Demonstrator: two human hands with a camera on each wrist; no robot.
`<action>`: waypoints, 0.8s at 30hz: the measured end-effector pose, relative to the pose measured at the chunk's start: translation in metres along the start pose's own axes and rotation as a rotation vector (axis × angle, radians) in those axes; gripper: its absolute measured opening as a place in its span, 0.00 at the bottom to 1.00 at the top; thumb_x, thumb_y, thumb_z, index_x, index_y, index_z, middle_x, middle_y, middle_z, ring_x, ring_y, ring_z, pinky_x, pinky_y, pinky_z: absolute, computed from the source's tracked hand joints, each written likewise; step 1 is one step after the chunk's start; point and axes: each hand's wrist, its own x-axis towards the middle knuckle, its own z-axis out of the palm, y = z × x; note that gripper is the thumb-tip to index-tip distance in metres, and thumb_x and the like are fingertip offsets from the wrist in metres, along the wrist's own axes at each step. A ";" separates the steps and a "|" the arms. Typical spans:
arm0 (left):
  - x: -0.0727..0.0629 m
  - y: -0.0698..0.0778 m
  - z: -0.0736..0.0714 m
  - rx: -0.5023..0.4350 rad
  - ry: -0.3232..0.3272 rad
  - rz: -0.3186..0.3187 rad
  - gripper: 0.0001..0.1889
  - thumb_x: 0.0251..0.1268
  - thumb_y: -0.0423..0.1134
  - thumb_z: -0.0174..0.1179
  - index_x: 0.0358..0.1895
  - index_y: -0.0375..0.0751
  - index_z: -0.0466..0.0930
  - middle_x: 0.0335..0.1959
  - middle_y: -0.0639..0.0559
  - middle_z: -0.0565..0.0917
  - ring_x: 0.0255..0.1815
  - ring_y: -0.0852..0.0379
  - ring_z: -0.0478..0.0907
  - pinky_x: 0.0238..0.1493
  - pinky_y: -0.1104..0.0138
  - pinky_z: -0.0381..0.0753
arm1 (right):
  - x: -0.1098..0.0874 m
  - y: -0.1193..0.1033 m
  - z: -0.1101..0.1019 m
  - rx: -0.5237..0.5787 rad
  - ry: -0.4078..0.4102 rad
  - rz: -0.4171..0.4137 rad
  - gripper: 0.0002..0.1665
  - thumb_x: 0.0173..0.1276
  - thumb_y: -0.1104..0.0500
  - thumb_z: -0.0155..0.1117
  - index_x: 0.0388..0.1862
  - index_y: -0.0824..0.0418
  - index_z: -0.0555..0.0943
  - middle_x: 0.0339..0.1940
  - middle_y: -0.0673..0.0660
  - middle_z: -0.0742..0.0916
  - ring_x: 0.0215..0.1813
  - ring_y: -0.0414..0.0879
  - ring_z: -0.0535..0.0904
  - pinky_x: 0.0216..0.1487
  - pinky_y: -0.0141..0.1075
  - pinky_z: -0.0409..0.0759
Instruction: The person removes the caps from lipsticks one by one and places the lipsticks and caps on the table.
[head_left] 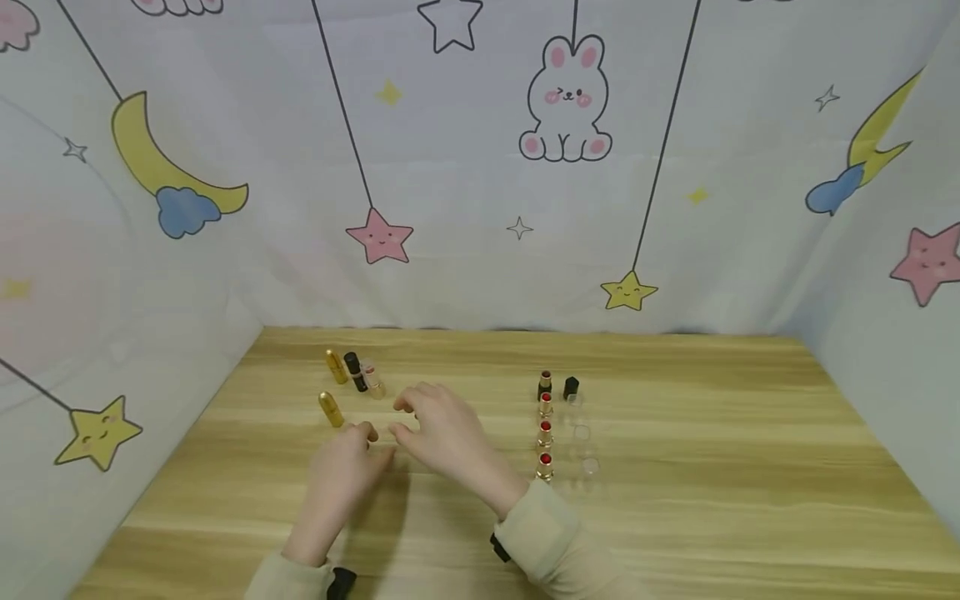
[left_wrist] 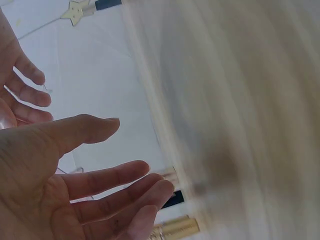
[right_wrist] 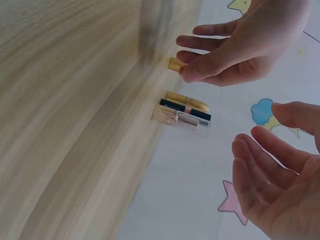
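Gold and round-topped, the front tube (head_left: 331, 410) stands upright toward the left side of the desk (head_left: 712, 517), its long axis vertical. From the left hand (head_left: 345, 467) it lies just beyond the fingers, toward the desk's far left corner; the right hand (head_left: 442, 423) is farther off, on the opposite side of the left one, so the left would have the shorter reach. Whether the left fingers touch the tube cannot be told, since they overlap it in the right wrist view. Both hands are loosely spread with gently bent fingers, each thumb well apart from them, and neither holds anything; they face each other across a small gap. Nearer the desk's far edge stand a second gold tube (head_left: 336, 367), a black tube (head_left: 356, 372) and a clear-capped tube (head_left: 373, 382), close side by side. Right of the right hand, four uncapped lipsticks (head_left: 545, 433) form a row running away from the near edge, with a black cap (head_left: 572, 387) and clear caps (head_left: 581, 432) beside them.
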 end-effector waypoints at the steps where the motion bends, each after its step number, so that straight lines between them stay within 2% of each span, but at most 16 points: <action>1: 0.001 -0.003 -0.001 -0.001 0.004 -0.012 0.18 0.57 0.44 0.64 0.39 0.29 0.82 0.33 0.36 0.85 0.28 0.46 0.82 0.23 0.59 0.77 | 0.003 -0.001 0.002 -0.002 -0.007 0.000 0.14 0.65 0.50 0.64 0.47 0.52 0.82 0.44 0.49 0.86 0.46 0.42 0.80 0.41 0.30 0.77; 8: 0.003 -0.026 -0.010 -0.030 -0.003 -0.094 0.18 0.57 0.43 0.63 0.37 0.27 0.81 0.33 0.33 0.85 0.25 0.49 0.80 0.25 0.58 0.78 | 0.024 -0.007 0.015 0.047 -0.045 -0.038 0.16 0.65 0.51 0.65 0.50 0.54 0.82 0.46 0.51 0.86 0.46 0.42 0.80 0.42 0.29 0.77; 14: 0.004 -0.044 -0.017 -0.044 -0.002 -0.128 0.19 0.58 0.42 0.63 0.39 0.24 0.81 0.37 0.29 0.84 0.26 0.48 0.80 0.27 0.57 0.79 | 0.034 -0.010 0.028 0.106 -0.091 -0.042 0.18 0.66 0.51 0.64 0.53 0.53 0.80 0.48 0.50 0.86 0.46 0.39 0.80 0.42 0.25 0.76; 20: 0.007 -0.054 -0.020 -0.046 0.024 -0.161 0.21 0.59 0.44 0.63 0.41 0.24 0.81 0.36 0.30 0.85 0.28 0.44 0.82 0.26 0.56 0.79 | 0.043 -0.011 0.041 0.162 -0.121 -0.034 0.19 0.67 0.52 0.64 0.56 0.55 0.79 0.52 0.51 0.85 0.45 0.39 0.81 0.40 0.24 0.76; 24: 0.013 -0.057 -0.019 -0.065 0.036 -0.166 0.22 0.59 0.44 0.62 0.46 0.24 0.80 0.37 0.31 0.85 0.33 0.40 0.83 0.28 0.55 0.79 | 0.050 -0.009 0.049 0.190 -0.124 -0.017 0.20 0.67 0.53 0.64 0.56 0.55 0.78 0.53 0.52 0.84 0.45 0.41 0.82 0.39 0.25 0.76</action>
